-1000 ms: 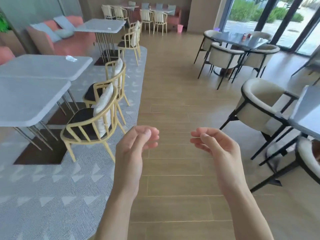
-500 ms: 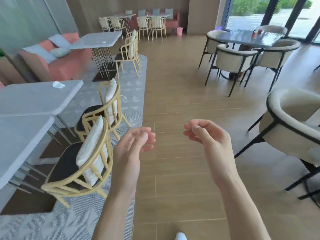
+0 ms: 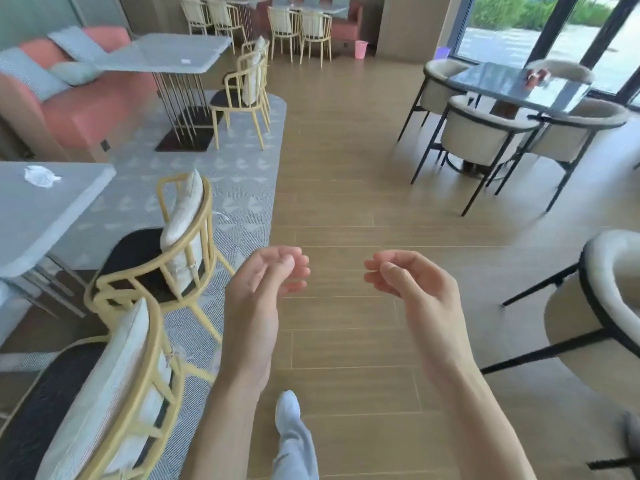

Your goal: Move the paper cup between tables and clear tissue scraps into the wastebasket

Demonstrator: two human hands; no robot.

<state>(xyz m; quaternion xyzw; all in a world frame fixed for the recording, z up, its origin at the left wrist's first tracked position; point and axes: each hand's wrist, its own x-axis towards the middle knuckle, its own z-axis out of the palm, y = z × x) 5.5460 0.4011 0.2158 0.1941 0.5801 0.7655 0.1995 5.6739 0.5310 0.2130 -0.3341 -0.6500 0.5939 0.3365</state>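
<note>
Closer now, the tissue scrap [image 3: 41, 175] lies on the near-left bench [image 3: 52, 216]; left hand [image 3: 258, 292] and right hand [image 3: 420, 292] hang apart, loosely curled, empty.

Both forearms stretched out in front, bare. Left hand [image 3: 263, 289] and right hand [image 3: 415, 289] are held up side by side with a gap between, fingers loosely curled toward each other, nothing in either one.

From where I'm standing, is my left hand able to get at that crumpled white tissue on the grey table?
Probably not yet. The left hand hangs over the wooden floor, and a yellow-framed chair stands between it and the crumpled white tissue on the grey table.
</note>
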